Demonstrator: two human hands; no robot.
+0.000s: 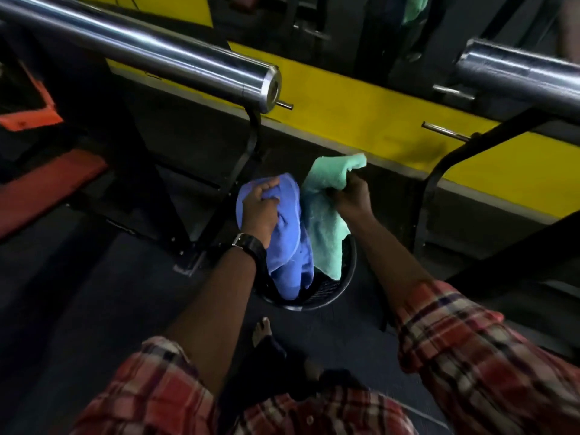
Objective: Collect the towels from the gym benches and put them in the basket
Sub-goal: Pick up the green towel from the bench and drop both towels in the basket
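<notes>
Two towels: one blue towel (290, 237) and one green towel (326, 211), side by side and touching, at the centre of the view.
Two hands: both occupied, one towel each.
Left hand (260, 211): fingers clenched round a bunched fold of the blue towel, at 10 o'clock from the basket's middle; one dark wristwatch (251, 246) on this wrist.
Right hand (353, 196): fingers curled round the green towel near its upper edge, at 1 o'clock from the basket's middle.
One basket (351, 265): dark, round and slatted, standing on the floor (110, 309) directly under the hands, mostly covered by the towels.
Basket contents: the blue towel's lower end hangs down inside the mouth; the green towel's lower end hangs over the mouth on its 3 o'clock side; the bottom is hidden.
Two steel bars: thick and shiny, one (157, 54) at 11 o'clock, one (518, 76) at 2 o'clock.
One yellow band (361, 114): runs behind the basket from 12 to 3 o'clock.
One red pad (47, 189): at 9 o'clock.
One green cloth (414, 7): at 1 o'clock, cut off by the top edge.
One bare foot (263, 334): at 6 o'clock, near the basket.
Two plaid sleeves: red check, one (150, 397) at 7 o'clock, one (470, 356) at 4 o'clock.
</notes>
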